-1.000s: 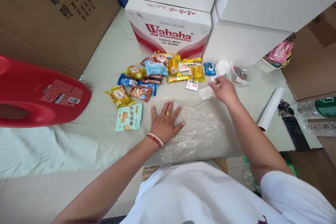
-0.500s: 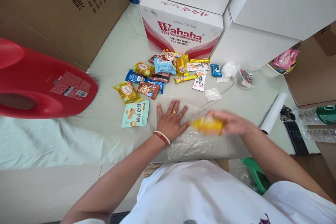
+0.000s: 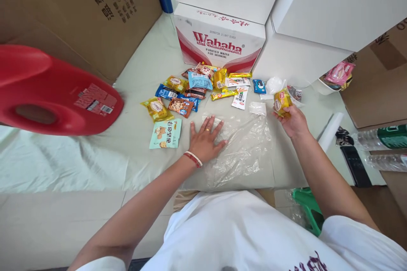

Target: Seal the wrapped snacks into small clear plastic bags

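My left hand [image 3: 206,140] lies flat with its fingers spread, pressing on the left part of a clear plastic bag [image 3: 244,152] on the table. In my right hand [image 3: 294,123], raised at the right, is a yellow snack packet [image 3: 281,101] gripped by its lower end. Behind that packet stands a small clear plastic cup [image 3: 298,97], partly covered, with dark packets in it. Left of my left hand is a mint-green snack pouch [image 3: 165,134]. A heap of wrapped snacks [image 3: 190,89] sits beyond it, with a brown cookie packet [image 3: 180,107] at its near side.
A white and red water carton [image 3: 221,44] stands behind the snacks. At the left lies a large red jug [image 3: 63,93] beside a brown cardboard box [image 3: 79,21]. On the right are a white paper roll [image 3: 330,132], a black phone-like object [image 3: 355,166] and plastic bottles [image 3: 369,139].
My right hand has carried the yellow packet from over the plastic bag away to the right and farther back. The bag now shows more fully, while my left hand stays spread on it.
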A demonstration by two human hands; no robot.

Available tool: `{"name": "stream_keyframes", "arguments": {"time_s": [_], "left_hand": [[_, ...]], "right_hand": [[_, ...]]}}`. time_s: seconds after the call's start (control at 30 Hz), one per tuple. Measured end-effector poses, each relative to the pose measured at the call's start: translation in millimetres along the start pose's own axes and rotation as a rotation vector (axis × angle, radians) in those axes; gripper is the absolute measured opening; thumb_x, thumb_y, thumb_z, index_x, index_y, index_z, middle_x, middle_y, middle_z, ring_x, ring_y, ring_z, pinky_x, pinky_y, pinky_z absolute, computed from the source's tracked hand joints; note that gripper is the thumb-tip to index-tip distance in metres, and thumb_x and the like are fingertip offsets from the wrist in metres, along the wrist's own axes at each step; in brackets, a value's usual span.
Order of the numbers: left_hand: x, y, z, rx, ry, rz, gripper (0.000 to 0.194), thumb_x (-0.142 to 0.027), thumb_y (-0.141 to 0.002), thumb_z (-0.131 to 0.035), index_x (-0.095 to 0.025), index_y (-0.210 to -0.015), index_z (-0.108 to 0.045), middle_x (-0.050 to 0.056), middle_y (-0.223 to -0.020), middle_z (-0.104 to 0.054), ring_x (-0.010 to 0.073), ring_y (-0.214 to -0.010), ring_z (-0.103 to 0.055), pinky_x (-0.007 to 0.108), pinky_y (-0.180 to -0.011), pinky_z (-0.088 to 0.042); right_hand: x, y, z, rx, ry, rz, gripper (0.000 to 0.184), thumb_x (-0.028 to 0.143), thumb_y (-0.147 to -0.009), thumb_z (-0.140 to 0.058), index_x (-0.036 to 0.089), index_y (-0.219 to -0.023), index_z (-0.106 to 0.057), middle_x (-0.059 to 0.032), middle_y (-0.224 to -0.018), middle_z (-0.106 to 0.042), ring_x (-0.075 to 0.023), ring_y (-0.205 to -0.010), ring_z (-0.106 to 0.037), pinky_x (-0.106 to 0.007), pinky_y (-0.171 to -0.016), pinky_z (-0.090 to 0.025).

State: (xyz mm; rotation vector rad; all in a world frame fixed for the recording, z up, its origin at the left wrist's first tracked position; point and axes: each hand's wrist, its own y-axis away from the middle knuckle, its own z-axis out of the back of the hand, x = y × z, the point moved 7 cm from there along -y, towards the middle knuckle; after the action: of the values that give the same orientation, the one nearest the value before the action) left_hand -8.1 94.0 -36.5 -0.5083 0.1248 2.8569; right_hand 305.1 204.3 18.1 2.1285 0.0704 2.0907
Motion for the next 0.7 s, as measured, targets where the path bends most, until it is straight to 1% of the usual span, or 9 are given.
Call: {"name": "stream_keyframes", "arguments": {"time_s": [0.03, 0.1, 0.2, 0.27, 0.33, 0.43, 0.53, 0.6, 0.7], "left_hand": [[4, -3, 1.8, 0.000, 0.007, 0.017, 0.070, -0.060, -0.099, -0.040, -0.032, -0.161, -0.028, 0.012, -0.172, -0.017, 0.0345, -0.157, -0.021, 0.077, -0.118, -0.008], [14, -11, 4.6, 0.013, 0.009, 0.054, 0.066, -0.054, -0.101, -0.039, -0.031, -0.161, -0.029, 0.012, -0.172, -0.018, 0.0332, -0.158, -0.021, 0.075, -0.119, -0.010], [25, -22, 10.9, 0.014, 0.015, 0.096, 0.064, -0.046, -0.100, -0.042, -0.029, -0.160, -0.031, 0.012, -0.171, -0.022, 0.0333, -0.158, -0.021, 0.073, -0.120, -0.013], [29, -21, 23.1, -0.077, 0.035, 0.100, 0.062, -0.043, -0.099, -0.046, -0.025, -0.158, -0.037, 0.015, -0.169, -0.027, 0.0342, -0.157, -0.022, 0.070, -0.121, -0.018], [30, -5, 41.1, -0.244, 0.056, 0.058, 0.058, -0.038, -0.097, -0.050, -0.021, -0.152, -0.045, 0.018, -0.164, -0.036, 0.0346, -0.156, -0.024, 0.065, -0.122, -0.023], [21, 43, 56.3, -0.405, 0.127, -0.152, 0.051, -0.031, -0.095, -0.055, -0.019, -0.144, -0.050, 0.020, -0.150, -0.053, 0.0314, -0.149, -0.039, 0.056, -0.120, -0.036], [4, 89, 36.7, -0.218, 0.224, -0.402, 0.044, -0.034, -0.092, -0.062, -0.022, -0.135, -0.057, 0.018, -0.146, -0.057, 0.0290, -0.141, -0.051, 0.048, -0.113, -0.047], [0, 105, 19.5, -0.102, 0.229, -0.427, 0.031, -0.033, -0.092, -0.063, -0.023, -0.121, -0.065, 0.017, -0.144, -0.060, 0.0308, -0.143, -0.049, 0.052, -0.115, -0.045], [7, 103, 11.2, -0.049, 0.295, -0.323, 0.021, -0.024, -0.097, -0.051, -0.023, -0.105, -0.071, 0.012, -0.127, -0.072, 0.0270, -0.137, -0.056, 0.051, -0.115, -0.045]], "right_hand": [[8, 8, -10, 0.058, 0.087, 0.086, 0.039, 0.030, -0.068, -0.067, 0.027, -0.107, -0.064, -0.0026, -0.111, -0.069, -0.0230, -0.101, -0.066, -0.040, -0.091, -0.056], [17, 32, -47, 0.291, 0.340, 0.272, 0.044, 0.028, -0.072, -0.068, 0.029, -0.116, -0.063, -0.0031, -0.119, -0.067, -0.0244, -0.107, -0.063, -0.042, -0.097, -0.052], [6, 69, -111, 0.670, 0.729, 0.523, 0.049, 0.021, -0.076, -0.066, 0.024, -0.124, -0.062, -0.0089, -0.121, -0.067, -0.0293, -0.113, -0.058, -0.048, -0.106, -0.045], [-9, 82, -139, 0.811, 0.911, 0.602, 0.050, 0.015, -0.076, -0.063, 0.020, -0.126, -0.062, -0.0134, -0.122, -0.066, -0.0323, -0.118, -0.055, -0.052, -0.108, -0.042], [-19, 87, -148, 0.842, 1.021, 0.621, 0.054, 0.011, -0.078, -0.061, 0.016, -0.131, -0.060, -0.0177, -0.134, -0.060, -0.0350, -0.127, -0.050, -0.055, -0.110, -0.040], [-12, 103, -128, 0.754, 0.995, 0.688, 0.056, 0.015, -0.087, -0.059, 0.019, -0.142, -0.051, -0.0191, -0.152, -0.046, -0.0359, -0.139, -0.040, -0.058, -0.113, -0.037], [-12, 132, -87, 0.714, 0.882, 0.676, 0.046, 0.029, -0.094, -0.060, 0.025, -0.139, -0.052, -0.0158, -0.142, -0.053, -0.0333, -0.131, -0.048, -0.055, -0.109, -0.044], [-27, 151, -64, 0.745, 0.873, 0.598, 0.039, 0.037, -0.095, -0.063, 0.027, -0.133, -0.057, -0.0147, -0.135, -0.058, -0.0329, -0.126, -0.053, -0.054, -0.104, -0.049], [-46, 160, -42, 0.672, 0.824, 0.525, 0.022, 0.037, -0.099, -0.056, 0.028, -0.116, -0.067, -0.0130, -0.126, -0.065, -0.0309, -0.119, -0.058, -0.054, -0.101, -0.051]]}}
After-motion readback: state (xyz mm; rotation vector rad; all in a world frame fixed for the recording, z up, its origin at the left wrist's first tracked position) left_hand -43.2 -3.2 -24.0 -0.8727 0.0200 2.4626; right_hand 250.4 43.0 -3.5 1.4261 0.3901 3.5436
